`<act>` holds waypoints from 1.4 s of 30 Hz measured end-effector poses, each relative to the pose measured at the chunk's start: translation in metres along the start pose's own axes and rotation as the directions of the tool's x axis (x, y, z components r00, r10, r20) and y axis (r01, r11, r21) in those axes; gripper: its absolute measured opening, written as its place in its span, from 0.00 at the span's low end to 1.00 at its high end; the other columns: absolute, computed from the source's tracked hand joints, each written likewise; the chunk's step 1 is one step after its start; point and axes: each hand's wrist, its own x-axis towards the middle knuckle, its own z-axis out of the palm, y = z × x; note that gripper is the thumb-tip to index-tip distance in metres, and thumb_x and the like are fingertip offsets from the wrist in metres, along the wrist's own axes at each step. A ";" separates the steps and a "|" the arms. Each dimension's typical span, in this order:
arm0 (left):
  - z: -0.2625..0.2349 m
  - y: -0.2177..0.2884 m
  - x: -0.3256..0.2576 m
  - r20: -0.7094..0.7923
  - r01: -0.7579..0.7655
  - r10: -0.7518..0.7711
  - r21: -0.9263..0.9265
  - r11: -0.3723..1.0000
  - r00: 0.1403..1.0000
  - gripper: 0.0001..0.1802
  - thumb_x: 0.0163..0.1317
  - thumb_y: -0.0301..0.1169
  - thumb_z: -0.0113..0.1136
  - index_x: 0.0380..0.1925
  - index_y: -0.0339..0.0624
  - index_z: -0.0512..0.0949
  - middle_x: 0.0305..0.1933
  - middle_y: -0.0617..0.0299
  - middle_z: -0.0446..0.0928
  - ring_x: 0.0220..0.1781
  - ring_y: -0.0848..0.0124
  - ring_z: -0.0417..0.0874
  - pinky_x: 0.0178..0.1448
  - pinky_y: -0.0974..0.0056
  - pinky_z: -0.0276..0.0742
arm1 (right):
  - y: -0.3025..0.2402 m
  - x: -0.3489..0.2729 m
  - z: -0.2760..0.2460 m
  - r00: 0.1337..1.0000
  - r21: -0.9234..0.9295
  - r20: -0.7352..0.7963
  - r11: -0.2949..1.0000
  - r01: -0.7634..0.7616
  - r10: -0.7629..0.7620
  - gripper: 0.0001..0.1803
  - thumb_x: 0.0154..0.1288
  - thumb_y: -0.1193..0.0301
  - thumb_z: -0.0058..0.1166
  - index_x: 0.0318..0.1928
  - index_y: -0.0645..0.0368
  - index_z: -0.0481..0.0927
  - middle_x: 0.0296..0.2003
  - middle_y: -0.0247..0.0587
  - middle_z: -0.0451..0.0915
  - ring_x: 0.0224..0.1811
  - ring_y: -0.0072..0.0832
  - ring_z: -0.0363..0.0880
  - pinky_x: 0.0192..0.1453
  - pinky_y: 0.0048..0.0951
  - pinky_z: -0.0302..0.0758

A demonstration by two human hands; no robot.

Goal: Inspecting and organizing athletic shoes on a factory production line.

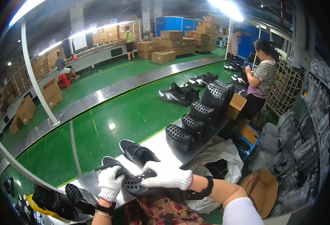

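My right hand [168,176], in a white knit glove, grips a black perforated shoe form [135,184] over the metal bench edge. My left hand [110,183], gloved too, closes on a dark sneaker [112,162] with a pale sole rim, just left of the form; part of that shoe is hidden behind the hands. Beyond them a second dark sneaker [138,152] lies on the bench. To the right, several black shoe forms [178,137] with round holes stand in a row. Left of my left hand lie more black forms [78,197].
A green conveyor belt [108,129] runs beyond the bench, carrying black-and-white sneakers [174,94]. A white plastic bag [219,159] and open carton [260,189] sit to my right, beside a rack of bagged items [285,157]. A co-worker in a striped top [266,73] stands far right.
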 end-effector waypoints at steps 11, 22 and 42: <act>-0.013 -0.010 0.005 -0.023 0.000 -0.007 -0.300 0.954 1.000 0.09 0.57 0.28 0.65 0.38 0.42 0.86 0.39 0.54 0.86 0.45 0.54 0.86 0.53 0.56 0.80 | 0.002 0.073 0.077 0.971 -0.252 0.010 0.940 0.232 -0.237 0.33 0.64 0.51 0.59 0.57 0.66 0.69 0.46 0.59 0.78 0.47 0.54 0.81 0.50 0.47 0.79; -0.013 0.010 0.003 -0.011 -0.208 0.208 -0.037 0.977 0.978 0.12 0.52 0.26 0.68 0.38 0.46 0.81 0.33 0.55 0.76 0.42 0.53 0.77 0.47 0.51 0.73 | 0.021 0.092 0.083 0.994 -0.146 -0.027 0.984 0.105 -0.110 0.38 0.56 0.60 0.69 0.62 0.55 0.65 0.51 0.59 0.79 0.52 0.56 0.81 0.54 0.47 0.78; -0.003 0.010 -0.019 -0.224 -0.213 0.176 -0.152 0.965 0.959 0.13 0.48 0.27 0.69 0.36 0.52 0.82 0.31 0.60 0.75 0.38 0.58 0.77 0.44 0.55 0.73 | 0.027 0.092 0.110 0.987 -0.162 -0.161 0.987 -0.023 -0.004 0.35 0.62 0.64 0.59 0.69 0.51 0.65 0.51 0.58 0.80 0.53 0.54 0.81 0.57 0.49 0.78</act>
